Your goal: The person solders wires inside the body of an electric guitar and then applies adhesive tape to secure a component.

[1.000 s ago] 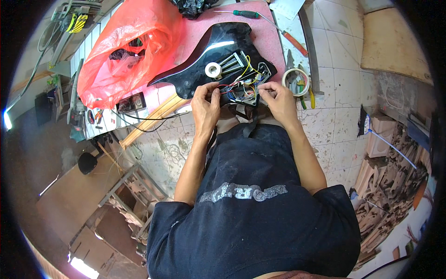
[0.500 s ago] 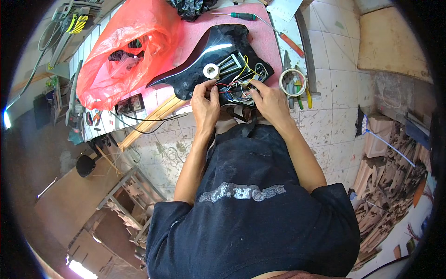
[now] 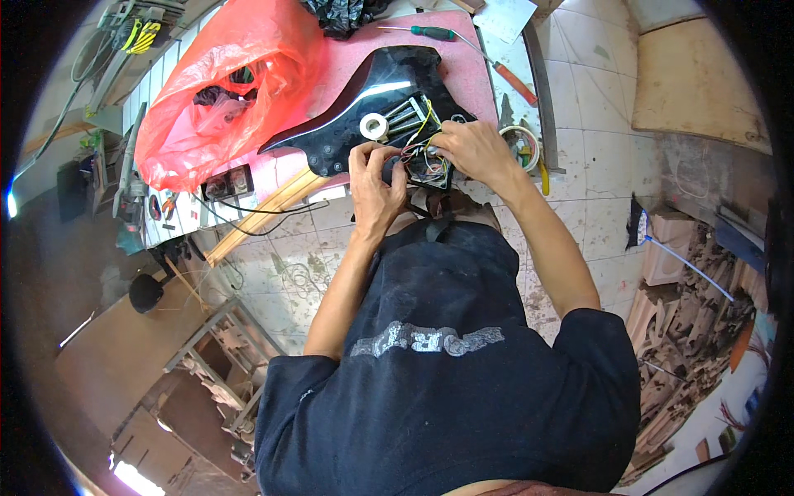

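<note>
At the far left we have a red bag (image 3: 227, 87) slumped on the pink bench (image 3: 339, 70), with a small meter (image 3: 227, 182) just near of it at the bench edge. Next to the right lies the black guitar body (image 3: 364, 103), flat on the bench, its cavity open toward us and a white tape roll (image 3: 374, 126) resting on it.

Our left hand (image 3: 374, 178) sits at the near edge of the body, fingers curled onto the bundle of wires (image 3: 422, 157) in the cavity; we cannot tell whether it pinches a single wire. Our right hand (image 3: 473, 149) comes in from the right, fingertips closed on the same wires.

We judge the wiring to be mid-way: the wires are in the cavity but loose and tangled, no cover is on, and nothing looks tidied.

Further right, a second tape roll (image 3: 523, 142) lies just beside the right hand, and a green-handled screwdriver (image 3: 434, 32) and an orange tool (image 3: 514, 83) lie untouched at the far side.
</note>
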The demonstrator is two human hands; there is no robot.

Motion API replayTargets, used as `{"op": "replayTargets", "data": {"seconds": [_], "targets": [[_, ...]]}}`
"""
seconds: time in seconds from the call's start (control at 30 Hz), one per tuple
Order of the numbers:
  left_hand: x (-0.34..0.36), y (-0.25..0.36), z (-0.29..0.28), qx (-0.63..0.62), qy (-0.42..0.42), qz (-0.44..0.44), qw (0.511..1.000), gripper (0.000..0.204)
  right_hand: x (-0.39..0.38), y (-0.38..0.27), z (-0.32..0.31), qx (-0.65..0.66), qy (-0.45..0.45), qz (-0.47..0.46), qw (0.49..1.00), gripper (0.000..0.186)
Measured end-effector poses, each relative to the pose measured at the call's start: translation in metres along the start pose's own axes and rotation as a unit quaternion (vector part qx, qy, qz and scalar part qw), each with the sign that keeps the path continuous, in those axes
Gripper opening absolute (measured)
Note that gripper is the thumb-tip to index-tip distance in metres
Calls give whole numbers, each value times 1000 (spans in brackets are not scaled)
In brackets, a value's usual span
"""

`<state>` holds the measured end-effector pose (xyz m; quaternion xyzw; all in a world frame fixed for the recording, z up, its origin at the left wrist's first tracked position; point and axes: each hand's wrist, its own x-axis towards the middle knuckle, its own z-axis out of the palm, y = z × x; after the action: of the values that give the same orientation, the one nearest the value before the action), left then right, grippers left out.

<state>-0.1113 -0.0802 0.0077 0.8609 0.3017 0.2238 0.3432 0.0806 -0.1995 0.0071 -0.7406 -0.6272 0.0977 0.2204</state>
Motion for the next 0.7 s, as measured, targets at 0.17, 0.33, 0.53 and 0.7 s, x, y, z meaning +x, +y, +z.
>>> {"op": "replayTargets", "data": {"seconds": [0.17,0.33,0.53,0.7], "targets": [[-7,-6,-6,-22,-6,-13,1000,21,5,12,1,-24,-14,-81,996,13],[-11,-9,-5,-17,7,-6,1000,21,5,10,10,-67,-48,-77,994,15],[-13,-11,-1,-8,8,7,1000,22,-2,-5,16,-13,-5,-46,999,12],[-10,-9,2,7,3,19,1000,23,-5,-22,20,-9,-8,161,987,20]]}}
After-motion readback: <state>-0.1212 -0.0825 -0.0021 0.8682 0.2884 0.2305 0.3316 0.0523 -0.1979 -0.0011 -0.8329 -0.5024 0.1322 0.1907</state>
